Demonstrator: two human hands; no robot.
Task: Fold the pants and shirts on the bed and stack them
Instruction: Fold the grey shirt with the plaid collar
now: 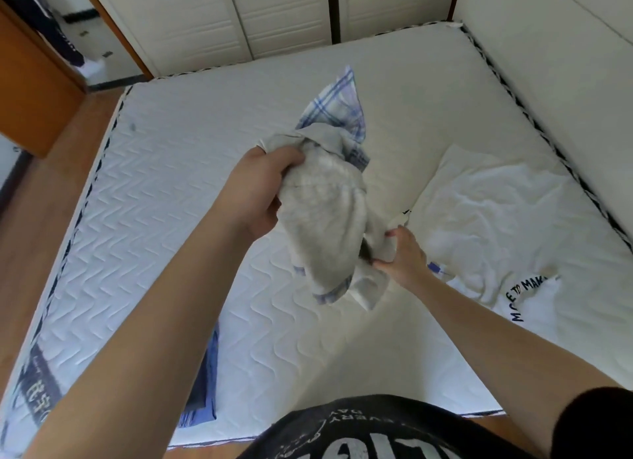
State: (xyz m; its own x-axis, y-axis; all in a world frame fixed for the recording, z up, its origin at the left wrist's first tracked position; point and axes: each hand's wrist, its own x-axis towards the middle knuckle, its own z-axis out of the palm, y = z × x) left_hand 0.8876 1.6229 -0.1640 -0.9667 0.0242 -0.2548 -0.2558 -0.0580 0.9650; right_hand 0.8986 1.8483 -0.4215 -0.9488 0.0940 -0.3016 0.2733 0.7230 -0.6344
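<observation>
Right now the left hand is gripping the top of a crumpled grey fabric garment with a blue plaid lining, lifting it above the middle of the white quilted mattress. Its long axis is hanging downward toward the near edge, where the right hand is pinching a lower fold, seemingly readying to spread it.
</observation>
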